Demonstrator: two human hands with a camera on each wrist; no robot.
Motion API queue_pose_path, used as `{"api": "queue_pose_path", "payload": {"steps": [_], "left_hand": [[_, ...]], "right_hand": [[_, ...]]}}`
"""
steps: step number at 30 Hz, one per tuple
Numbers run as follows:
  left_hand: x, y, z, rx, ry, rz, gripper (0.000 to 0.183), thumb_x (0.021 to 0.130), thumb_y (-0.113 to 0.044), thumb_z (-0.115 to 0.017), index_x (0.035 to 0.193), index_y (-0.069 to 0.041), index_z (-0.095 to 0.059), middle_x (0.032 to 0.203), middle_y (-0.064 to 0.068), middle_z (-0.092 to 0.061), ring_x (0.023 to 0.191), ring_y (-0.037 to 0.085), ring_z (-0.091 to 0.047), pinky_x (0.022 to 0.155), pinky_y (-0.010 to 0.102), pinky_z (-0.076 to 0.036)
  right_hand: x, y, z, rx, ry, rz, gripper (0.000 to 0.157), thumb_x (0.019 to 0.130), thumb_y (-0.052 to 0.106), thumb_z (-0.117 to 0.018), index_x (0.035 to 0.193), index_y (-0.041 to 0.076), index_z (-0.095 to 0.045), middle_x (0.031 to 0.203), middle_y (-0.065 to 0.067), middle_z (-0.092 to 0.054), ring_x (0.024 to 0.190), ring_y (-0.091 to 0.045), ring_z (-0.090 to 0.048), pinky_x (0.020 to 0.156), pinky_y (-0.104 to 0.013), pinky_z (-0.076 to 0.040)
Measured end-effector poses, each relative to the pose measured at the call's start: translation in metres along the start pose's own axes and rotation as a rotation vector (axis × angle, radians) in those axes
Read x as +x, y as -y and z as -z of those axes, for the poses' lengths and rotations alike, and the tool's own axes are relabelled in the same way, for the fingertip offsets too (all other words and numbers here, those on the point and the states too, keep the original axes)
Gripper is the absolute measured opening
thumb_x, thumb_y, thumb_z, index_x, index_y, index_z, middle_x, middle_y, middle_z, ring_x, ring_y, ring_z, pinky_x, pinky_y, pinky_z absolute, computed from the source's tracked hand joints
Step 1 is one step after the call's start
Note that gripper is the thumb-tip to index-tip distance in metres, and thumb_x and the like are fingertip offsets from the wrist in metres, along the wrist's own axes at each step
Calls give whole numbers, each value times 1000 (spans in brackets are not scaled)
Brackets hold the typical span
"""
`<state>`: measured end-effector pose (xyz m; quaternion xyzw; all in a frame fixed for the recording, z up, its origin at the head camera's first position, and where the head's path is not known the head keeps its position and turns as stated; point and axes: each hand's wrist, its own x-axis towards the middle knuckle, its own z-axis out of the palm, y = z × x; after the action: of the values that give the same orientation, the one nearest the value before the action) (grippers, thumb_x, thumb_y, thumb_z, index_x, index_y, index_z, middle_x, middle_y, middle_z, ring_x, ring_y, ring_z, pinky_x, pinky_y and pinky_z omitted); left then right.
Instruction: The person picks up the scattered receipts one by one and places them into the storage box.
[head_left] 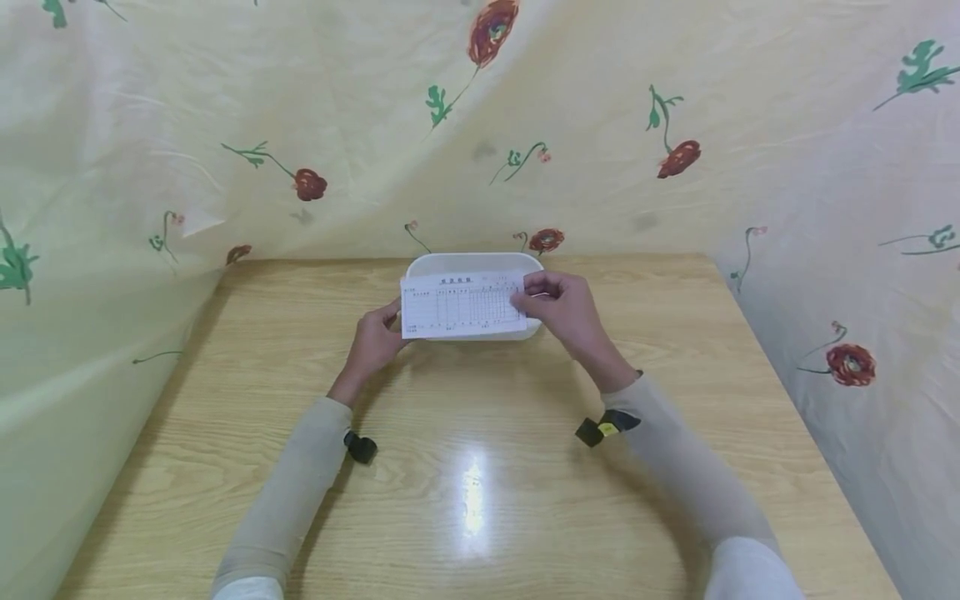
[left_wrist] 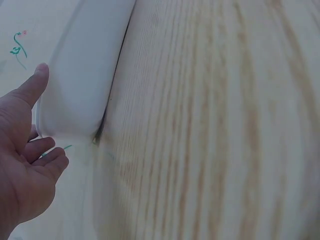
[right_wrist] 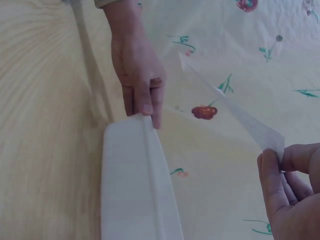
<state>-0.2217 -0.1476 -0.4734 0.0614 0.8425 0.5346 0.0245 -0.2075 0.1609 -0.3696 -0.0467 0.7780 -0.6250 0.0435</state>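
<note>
My right hand (head_left: 566, 312) pinches the right end of a white printed receipt form (head_left: 457, 307), thumb in front. Ruled columns and small printed text cover the form's face. It is held up over a white plastic basin (head_left: 474, 264) and hides much of it in the head view. My left hand (head_left: 372, 340) grips the basin's left end. In the right wrist view, the left thumb (right_wrist: 145, 107) lies on the basin's rim with fingers beyond it, and the form (right_wrist: 245, 117) stands apart from the basin, seen nearly edge-on.
The basin stands on a wood-grain table (head_left: 472, 417) near its back edge. A cream cloth (head_left: 375, 108) printed with red flowers hangs behind and along both sides. Each wrist wears a black strap with a small camera, such as the right wrist camera (head_left: 590, 432).
</note>
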Motion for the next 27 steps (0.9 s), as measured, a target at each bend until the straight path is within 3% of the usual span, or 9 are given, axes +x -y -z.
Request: {"api": "queue_pose_path", "payload": {"steps": [5, 8, 17, 27], "left_hand": [[-1, 2, 1, -21, 12, -20, 75, 86, -33, -84, 150, -15, -51, 158, 3, -45, 149, 24, -37, 121, 46, -37], [-2, 2, 1, -35, 20, -4, 81, 85, -40, -83, 151, -10, -48, 160, 5, -41, 150, 25, -35, 121, 43, -37], [-1, 1, 1, -65, 4, 21, 85, 83, -42, -85, 151, -5, -48, 159, 10, -42, 149, 26, -37, 119, 42, -39], [-1, -1, 2, -68, -2, 30, 87, 82, -43, -86, 150, -5, -48, 159, 13, -41, 148, 28, -37, 120, 45, -38]], "right_hand": [[11, 3, 4, 23, -41, -2, 33, 91, 6, -76, 119, -7, -66, 105, -12, -65, 91, -16, -68, 81, -24, -63], [19, 3, 6, 24, -68, 6, 32, 92, 7, -76, 120, -6, -67, 105, -12, -66, 91, -17, -67, 81, -24, -63], [40, -7, 8, 60, -140, -50, 28, 93, 8, -75, 118, -2, -68, 104, -9, -66, 94, -18, -65, 82, -24, -62], [57, -28, 7, 27, -140, -108, 32, 93, 7, -75, 122, -2, -68, 103, -9, -67, 91, -17, -66, 82, -24, -63]]}}
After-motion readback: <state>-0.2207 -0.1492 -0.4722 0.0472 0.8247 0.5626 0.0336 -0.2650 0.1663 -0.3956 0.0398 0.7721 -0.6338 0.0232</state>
